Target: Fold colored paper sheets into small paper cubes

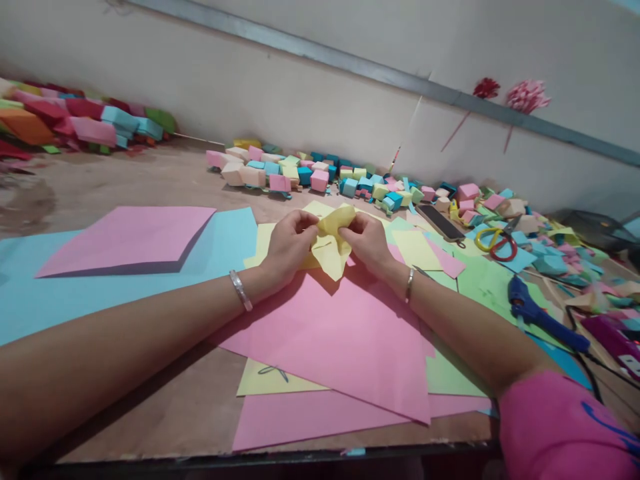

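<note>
A folded piece of yellow paper [334, 243] is held up between both hands over the middle of the table. My left hand [289, 245] pinches its left side, fingers closed on the fold. My right hand [367, 241] grips its right side the same way. Each wrist wears a thin bangle. Under the hands lie a large pink sheet [345, 340] and more yellow sheets [273, 381].
A pink sheet [130, 240] rests on a light blue sheet [60, 293] at left. Several small coloured paper cubes [320, 179] line the wall. At right lie a phone [440, 223], scissors [495, 243] and a blue glue gun [537, 313]. Paper flowers [525, 97] hang on the wall.
</note>
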A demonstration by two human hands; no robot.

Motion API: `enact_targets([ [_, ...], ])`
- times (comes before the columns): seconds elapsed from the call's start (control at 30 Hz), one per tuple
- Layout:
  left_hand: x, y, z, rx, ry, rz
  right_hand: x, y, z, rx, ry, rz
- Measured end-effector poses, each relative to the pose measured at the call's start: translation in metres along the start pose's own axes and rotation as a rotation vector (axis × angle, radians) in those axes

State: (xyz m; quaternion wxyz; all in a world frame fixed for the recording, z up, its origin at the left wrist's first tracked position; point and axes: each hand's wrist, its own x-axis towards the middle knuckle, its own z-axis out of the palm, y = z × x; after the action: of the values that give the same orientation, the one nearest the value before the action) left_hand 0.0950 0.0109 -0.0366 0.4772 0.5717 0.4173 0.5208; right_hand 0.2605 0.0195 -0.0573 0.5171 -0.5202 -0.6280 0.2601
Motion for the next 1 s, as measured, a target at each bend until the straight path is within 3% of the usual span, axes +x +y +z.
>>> enact_targets([
  [0.23,-0.003,0.0,-0.001,0.013,-0.085,-0.067,-0.004,-0.007,0.001,0.072,0.024,0.043],
  [0.5,0.002,-0.006,-0.002,0.222,-0.071,0.08,-0.007,-0.015,0.001,0.164,-0.093,0.058],
  [0.63,0.004,-0.009,-0.003,0.262,-0.032,0.065,-0.008,-0.017,0.0,0.065,-0.168,-0.006],
  [0.77,0.001,-0.006,-0.003,0.258,-0.051,0.069,-0.009,-0.019,0.0,-0.132,-0.12,-0.089],
  [0.87,-0.002,0.0,-0.001,0.149,-0.073,0.056,-0.009,-0.019,-0.001,-0.139,-0.078,-0.115],
  [1.0,-0.003,0.003,0.001,-0.1,-0.022,-0.043,-0.008,-0.019,-0.001,0.038,-0.084,-0.092],
])
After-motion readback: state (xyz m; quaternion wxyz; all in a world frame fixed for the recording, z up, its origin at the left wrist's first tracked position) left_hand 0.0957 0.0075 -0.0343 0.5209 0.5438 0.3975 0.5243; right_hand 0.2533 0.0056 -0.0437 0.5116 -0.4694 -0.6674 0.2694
